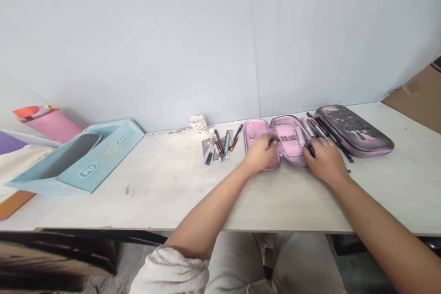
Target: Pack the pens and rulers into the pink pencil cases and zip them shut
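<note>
An open pink zip pencil case [275, 142] lies on the white table [165, 193], its halves spread apart. My left hand [262, 152] rests over its left half, fingertips near a dark item. My right hand [325, 161] sits at the right half, with a dark pen [312, 149] at its fingertips, partly hidden. A white tube [300, 137] lies in that half. Several pens [319, 127] lie beyond my right hand, beside a closed black and pink pencil case [354, 131]. To the left of the open case are several pens and metal rulers [218, 145].
A small white cup [198, 123] stands against the wall. At the table's left end is a light blue printed cardboard box [93, 161], with a pink roll [51, 125] behind it. Brown cardboard [416, 96] shows at the right.
</note>
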`<state>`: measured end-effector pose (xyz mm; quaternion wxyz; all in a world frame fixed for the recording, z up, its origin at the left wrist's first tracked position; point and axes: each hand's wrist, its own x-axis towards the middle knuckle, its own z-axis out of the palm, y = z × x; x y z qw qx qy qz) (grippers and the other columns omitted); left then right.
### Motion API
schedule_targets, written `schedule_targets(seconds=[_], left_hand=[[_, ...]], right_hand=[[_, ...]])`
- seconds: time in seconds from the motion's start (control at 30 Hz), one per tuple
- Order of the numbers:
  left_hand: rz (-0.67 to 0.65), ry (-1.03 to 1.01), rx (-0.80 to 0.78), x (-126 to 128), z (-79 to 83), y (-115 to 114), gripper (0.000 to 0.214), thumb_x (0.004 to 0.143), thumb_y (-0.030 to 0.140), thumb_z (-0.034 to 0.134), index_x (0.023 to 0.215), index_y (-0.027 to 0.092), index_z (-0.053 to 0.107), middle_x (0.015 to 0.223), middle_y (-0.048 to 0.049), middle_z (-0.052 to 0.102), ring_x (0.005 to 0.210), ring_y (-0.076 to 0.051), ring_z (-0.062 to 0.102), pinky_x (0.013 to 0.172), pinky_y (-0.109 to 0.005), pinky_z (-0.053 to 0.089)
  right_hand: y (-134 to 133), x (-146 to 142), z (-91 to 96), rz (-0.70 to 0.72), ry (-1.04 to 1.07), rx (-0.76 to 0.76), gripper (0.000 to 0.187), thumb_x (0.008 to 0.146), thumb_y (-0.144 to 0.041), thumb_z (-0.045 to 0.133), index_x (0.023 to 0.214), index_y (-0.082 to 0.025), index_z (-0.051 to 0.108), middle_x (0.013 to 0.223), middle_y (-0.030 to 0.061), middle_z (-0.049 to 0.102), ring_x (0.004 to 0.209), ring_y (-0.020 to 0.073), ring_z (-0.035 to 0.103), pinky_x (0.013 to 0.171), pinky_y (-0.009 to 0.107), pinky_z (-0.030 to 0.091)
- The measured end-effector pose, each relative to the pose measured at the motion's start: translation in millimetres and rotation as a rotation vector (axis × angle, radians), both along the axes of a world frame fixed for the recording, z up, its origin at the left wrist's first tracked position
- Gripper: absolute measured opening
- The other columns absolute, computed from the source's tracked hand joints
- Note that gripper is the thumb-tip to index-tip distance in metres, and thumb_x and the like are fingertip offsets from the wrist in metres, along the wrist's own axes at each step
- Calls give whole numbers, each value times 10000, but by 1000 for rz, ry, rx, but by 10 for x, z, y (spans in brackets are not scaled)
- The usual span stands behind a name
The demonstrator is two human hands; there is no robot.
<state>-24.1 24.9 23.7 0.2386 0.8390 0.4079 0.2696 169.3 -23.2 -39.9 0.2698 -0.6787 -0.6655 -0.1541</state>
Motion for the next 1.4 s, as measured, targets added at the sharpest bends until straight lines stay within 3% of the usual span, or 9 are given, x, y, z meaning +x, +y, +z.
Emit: schedule_targets(seconds=[0.2, 0.33, 0.47, 0.6, 0.7, 1.03, 1.23, 1.3, 1.4], left_hand=[[258, -7, 52, -1064, -29, 239, 242, 821, 193, 381, 914, 171, 603, 935, -68, 632, 915, -193, 567, 886, -335, 410], [419, -65, 33, -1691, -158, 379, 242, 822, 215, 380, 925, 177, 596, 915, -65, 634, 890, -193, 571, 848, -335, 424], [524, -122, 10, -2037, -322, 433, 236, 818, 194, 375, 926, 169, 583, 915, -70, 638, 859, -186, 572, 816, -330, 435], [484, -99, 50, -2049, -390, 410, 231, 827, 180, 372, 935, 167, 576, 928, -75, 630, 888, -188, 567, 828, -330, 433], [426, -61, 107, -1968, -387, 368, 227, 833, 168, 366, 926, 168, 573, 952, -84, 621, 943, -194, 559, 862, -331, 422], [373, -76, -26, -1874, -381, 282, 223, 850, 201, 370, 1025, 165, 504, 1006, -122, 619, 948, -240, 578, 837, -368, 423], [448, -500, -183, -1849, -359, 270, 471, 832, 147, 425, 1283, 183, 292, 1047, -102, 617, 951, -185, 596, 890, -366, 415], [382, -768, -322, -1839, -336, 274, 477, 848, 162, 434, 1294, 197, 267, 1030, -82, 636, 909, -147, 612, 887, -347, 430], [244, -1083, -549, -1831, -287, 270, 357, 855, 217, 475, 1196, 166, 384, 946, -84, 668, 804, -135, 640, 846, -341, 461]], right_hand=[[42, -269, 184, 67, -61, -23, 229, 827, -304, 414, 846, -157, 589, 878, 116, 608, 868, 262, 504, 750, 371, 372], [162, -811, 343, 195, -58, -39, 218, 834, -288, 411, 838, -162, 588, 881, 107, 608, 883, 254, 502, 773, 364, 366], [293, -1487, 405, 350, -89, -104, 225, 848, -273, 396, 861, -158, 589, 901, 108, 601, 893, 245, 497, 777, 353, 365], [389, -2034, 386, 394, -176, -182, 275, 848, -338, 411, 894, -143, 600, 936, 135, 594, 940, 271, 491, 785, 371, 371], [433, -2258, 359, 364, -242, -220, 323, 831, -383, 431, 888, -122, 614, 918, 170, 604, 948, 308, 497, 770, 397, 377], [476, -2366, 304, 347, -304, -297, 248, 827, -289, 431, 870, -118, 606, 864, 184, 645, 844, 293, 566, 715, 380, 373], [366, -2290, 352, 352, -271, -180, 270, 878, -292, 345, 855, -144, 569, 856, 144, 626, 855, 276, 545, 716, 365, 364], [324, -2241, 374, 389, -266, -170, 274, 888, -308, 339, 856, -149, 560, 857, 128, 620, 858, 267, 537, 725, 358, 359], [275, -2169, 403, 426, -244, -189, 278, 898, -331, 338, 846, -156, 548, 854, 114, 614, 858, 254, 530, 717, 343, 355]])
